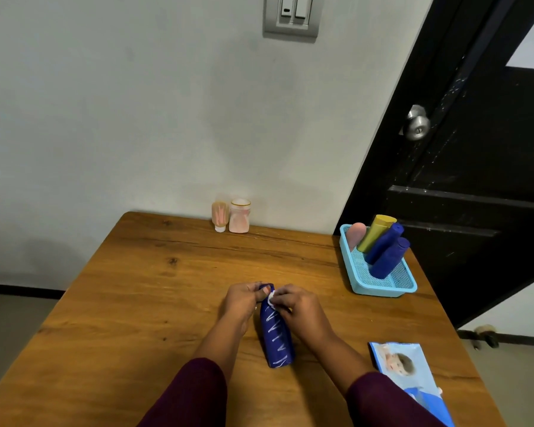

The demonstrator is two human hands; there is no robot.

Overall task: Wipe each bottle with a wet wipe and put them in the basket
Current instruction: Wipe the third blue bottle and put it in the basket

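Front centre of tabletop (167,303): blue bottle (275,337), between both hands. Left grip (242,300) curls round its cap end; right grip (296,306) pinches white wet wipe (272,298) against the neck. Basket (379,288) at right edge holds four bottles.

Wipe, bottle top and frame edges

Only a scrap of the wipe (272,296) shows, pinched under the right hand (296,306); with the left hand (244,298) it covers the bottle (275,337) top. The pack (410,377) and both sleeves (191,396) run off the bottom edge, and the switch (292,15) is cut by the top edge. Print on the two pink jars (232,215) at the back is too blurred to read.
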